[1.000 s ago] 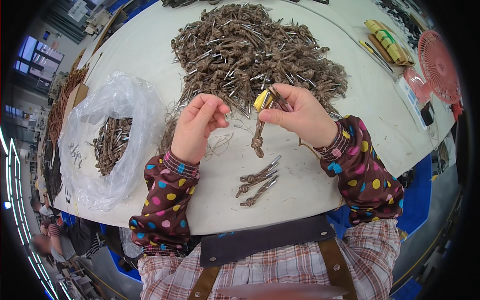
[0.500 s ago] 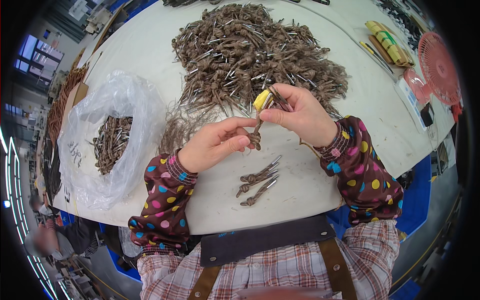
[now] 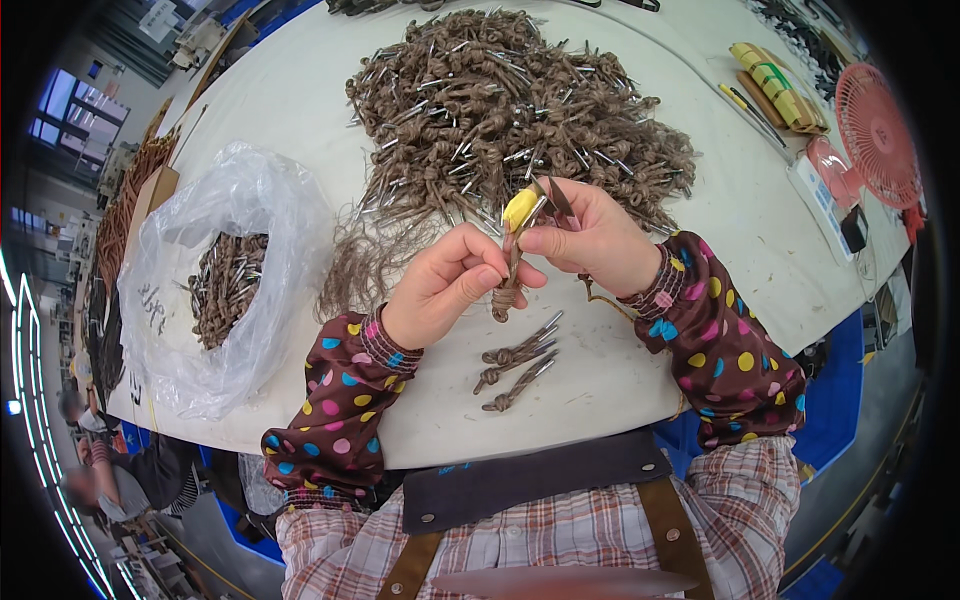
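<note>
Knotted brown cord [image 3: 504, 297] is up between both hands, over the table [image 3: 630, 375], knot end down, metal-tipped end up. Left hand [image 3: 440, 290] is closed, pinching the cord just above the knot; right hand [image 3: 590, 240] grips yellow-wrapped snips [image 3: 520, 209], dark blades pointing up, thumb by the metal tips. Whether it also clamps the cord: can't tell. Blades don't visibly cut anything. Three loose cord pieces [image 3: 518, 384] lie nearer the body, apparently finished; more bundled pieces [image 3: 229, 290] sit in the clear plastic bag [image 3: 288, 195] at left, probably done too. Loose threads [image 3: 365, 258] lie beside it, likely trimmings. Big heap [image 3: 490, 110] beyond the hands looks like remaining work, so seemingly far more left than done. Pink fan [image 3: 877, 135] stands far right.
</note>
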`<state>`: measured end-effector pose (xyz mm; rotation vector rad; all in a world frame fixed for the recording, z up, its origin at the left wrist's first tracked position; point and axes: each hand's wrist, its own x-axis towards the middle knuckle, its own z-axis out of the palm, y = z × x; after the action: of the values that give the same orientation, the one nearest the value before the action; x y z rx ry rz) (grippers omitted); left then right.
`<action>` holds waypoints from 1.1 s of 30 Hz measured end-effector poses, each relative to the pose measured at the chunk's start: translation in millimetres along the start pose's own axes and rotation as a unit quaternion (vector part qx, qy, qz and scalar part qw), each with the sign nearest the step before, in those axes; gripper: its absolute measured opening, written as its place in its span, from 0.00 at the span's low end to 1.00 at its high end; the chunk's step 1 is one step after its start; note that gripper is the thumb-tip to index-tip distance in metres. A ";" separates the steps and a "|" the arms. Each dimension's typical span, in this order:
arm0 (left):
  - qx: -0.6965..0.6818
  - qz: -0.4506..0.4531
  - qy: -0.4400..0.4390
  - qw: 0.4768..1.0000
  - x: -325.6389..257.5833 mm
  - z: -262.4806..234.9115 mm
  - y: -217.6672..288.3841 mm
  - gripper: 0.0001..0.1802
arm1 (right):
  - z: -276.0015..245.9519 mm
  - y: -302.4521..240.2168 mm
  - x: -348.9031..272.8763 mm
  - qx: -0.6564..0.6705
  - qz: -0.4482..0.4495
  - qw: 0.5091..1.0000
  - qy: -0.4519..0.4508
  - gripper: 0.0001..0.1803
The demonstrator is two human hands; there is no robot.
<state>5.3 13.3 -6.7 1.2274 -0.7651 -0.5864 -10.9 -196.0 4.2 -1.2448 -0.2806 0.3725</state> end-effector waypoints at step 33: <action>0.324 0.023 0.144 0.935 -1.1 -4.1 -3.5 0.05 | 12.2 -7.7 -9.7 -0.523 -0.151 0.836 0.063 0.14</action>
<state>7.9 15.8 -10.9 1.8473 -0.7558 -0.0942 -23.7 -191.7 15.2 -2.2508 -0.6024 -0.2008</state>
